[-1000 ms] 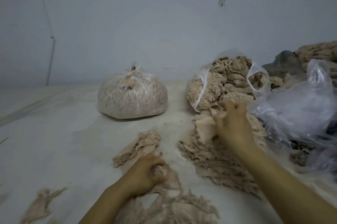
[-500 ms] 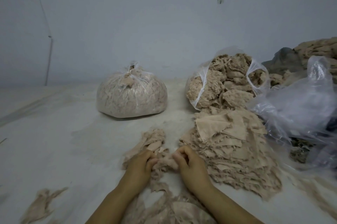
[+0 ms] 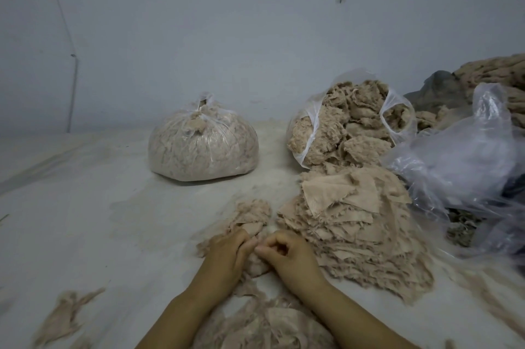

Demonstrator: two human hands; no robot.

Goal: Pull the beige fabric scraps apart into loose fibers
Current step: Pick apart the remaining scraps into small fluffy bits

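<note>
Here the left hand [image 3: 224, 256] and right hand [image 3: 287, 256] both pinch one beige scrap [image 3: 255, 265] with closed fingers, beside the scrap pile [image 3: 349, 223] on the surface [image 3: 85, 206]. Better to grip near the frayed edge and pull sideways gently.

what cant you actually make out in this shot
- Head view: the scrap between the left hand and right hand is mostly covered by curled fingers.
- Tied bag: cloudy plastic blurs its contents.
- Dark bundle at right: hidden behind the crumpled clear plastic.
- Frayed pile: cut off by the bottom edge.
</note>
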